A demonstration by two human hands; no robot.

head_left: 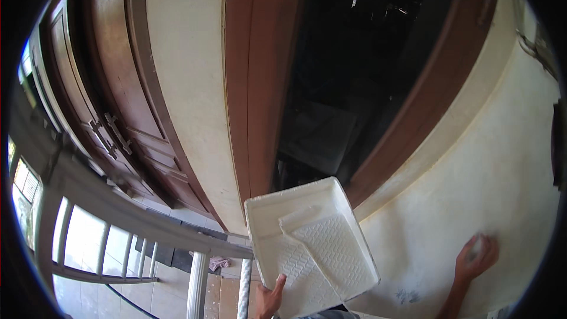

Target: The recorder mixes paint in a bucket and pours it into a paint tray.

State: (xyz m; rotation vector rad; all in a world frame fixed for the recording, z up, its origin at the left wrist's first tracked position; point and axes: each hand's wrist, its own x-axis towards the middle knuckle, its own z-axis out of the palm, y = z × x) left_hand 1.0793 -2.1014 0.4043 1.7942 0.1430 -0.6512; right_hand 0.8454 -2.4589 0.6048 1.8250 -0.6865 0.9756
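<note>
A cream-white paint tray [363,242] with a ribbed slope is tilted up in front of me. My left hand [270,299] grips its near left edge, thumb over the rim. Inside the tray lies a paint roller [298,217] coated in the same pale paint, its thin handle running down toward the near edge. Off to the right, my right hand [479,256] is closed against the cream wall [437,224]. Something small and whitish shows in its fingers, but I cannot make out what it is.
A dark window [354,82] in a brown frame [263,71] rises behind the tray. Brown double doors [127,82] stand at the left, behind a grey railing [153,230]. Ladder-like metal rails [199,283] rise beside the tray. A pink cloth [219,261] lies on the tiled floor below.
</note>
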